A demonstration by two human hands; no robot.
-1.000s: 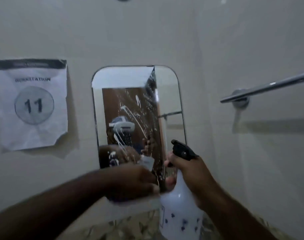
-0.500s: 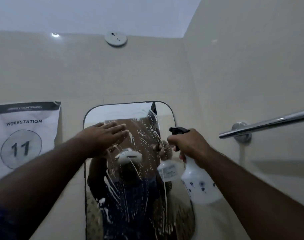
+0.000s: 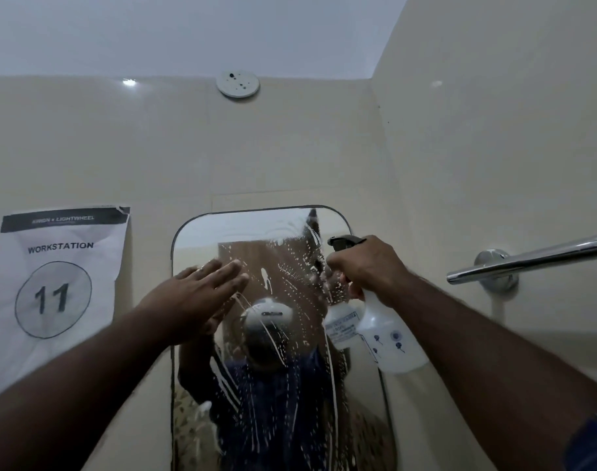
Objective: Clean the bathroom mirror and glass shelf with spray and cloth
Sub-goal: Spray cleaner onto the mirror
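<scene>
Your right hand (image 3: pixel 365 266) grips the neck of the white spray bottle (image 3: pixel 382 334), fingers curled round it below the black nozzle, which points at the mirror (image 3: pixel 276 385) on the tiled wall. The glass is streaked with white spray drips. Your left hand (image 3: pixel 198 294) lies flat with straight fingers spread over the mirror's upper left part; it seems to touch the glass, though contact is hard to judge. A paper sign (image 3: pixel 55 287) hangs to the left, and a chrome rail (image 3: pixel 528 260) is on the right.

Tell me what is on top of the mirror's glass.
Spray droplets and runs streak the mirror; the left hand lies flat against it. Glass under the hand is hidden.
</scene>
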